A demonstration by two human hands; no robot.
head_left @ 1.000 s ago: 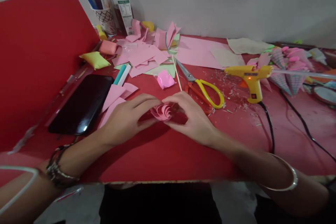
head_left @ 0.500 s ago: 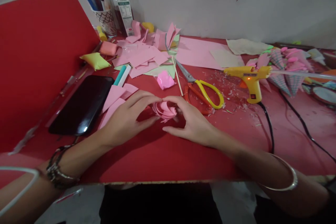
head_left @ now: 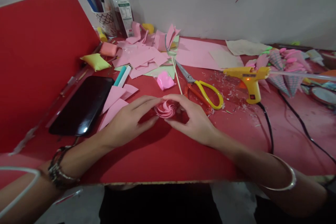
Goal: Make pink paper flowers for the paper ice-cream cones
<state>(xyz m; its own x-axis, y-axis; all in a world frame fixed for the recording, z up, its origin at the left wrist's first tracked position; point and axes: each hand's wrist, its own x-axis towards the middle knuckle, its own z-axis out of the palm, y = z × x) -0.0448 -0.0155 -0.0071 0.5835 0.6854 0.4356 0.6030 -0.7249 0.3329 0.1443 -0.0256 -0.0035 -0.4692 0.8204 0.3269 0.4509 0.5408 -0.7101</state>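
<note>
Between my two hands is a pink paper flower (head_left: pixel 166 109), its curled layers swirling round a middle. My left hand (head_left: pixel 131 115) curves round its left side, fingertips and thumb on its edge. From the right, my right hand (head_left: pixel 193 117) grips it with the fingers over the top and the thumb at the lower edge. The flower's far side is partly hidden by the fingers. Just beyond my hands are scissors (head_left: pixel 208 92) with red and yellow handles and a thin wooden stick (head_left: pixel 177 77). Folded pink paper pieces (head_left: pixel 115 99) lie beside my left hand.
A black phone (head_left: pixel 83 105) lies at the left, near two markers (head_left: pixel 123 76). Pink paper scraps (head_left: pixel 143 56) are heaped at the back. On the right, a yellow glue gun (head_left: pixel 249 80) with its light on trails a black cord (head_left: pixel 269 126). Several paper cones (head_left: pixel 285 66) lie beyond it.
The pink paper has gone from a loose, uneven bundle to a rounder, even swirl facing up. My right thumb has moved in against its lower edge.
</note>
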